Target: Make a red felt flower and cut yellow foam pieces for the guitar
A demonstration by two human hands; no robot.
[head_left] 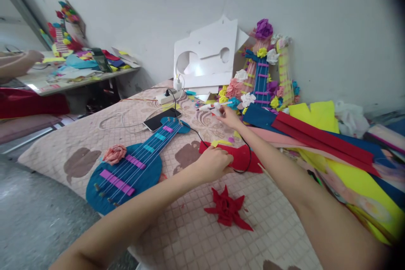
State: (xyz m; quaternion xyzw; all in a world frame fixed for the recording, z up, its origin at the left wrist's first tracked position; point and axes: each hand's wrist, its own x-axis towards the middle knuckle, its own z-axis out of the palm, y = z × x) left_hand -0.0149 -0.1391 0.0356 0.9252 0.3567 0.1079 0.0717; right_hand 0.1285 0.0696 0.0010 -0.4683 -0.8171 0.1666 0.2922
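Note:
My right hand (230, 118) reaches forward and is closed on a white hot glue gun (209, 107), whose nozzle end I cannot clearly make out. A black cord (249, 158) loops from near it down to my left hand (217, 163). The left fingers are closed around that cord, just over red crepe paper (245, 156). Nearer to me lies a red paper flower (226, 207) with pointed petals. To the left, a blue toy guitar (144, 164) with purple and light-blue strips, strings and a pink paper rose (114, 154) rests on the table.
A dark phone (161, 119) and a white power strip (169, 96) lie behind the guitar. Coloured paper (319, 145) is heaped on the right. Decorated guitars (262, 76) and a white cut-out board (205, 61) lean on the wall. Another person's arm (20, 63) shows far left.

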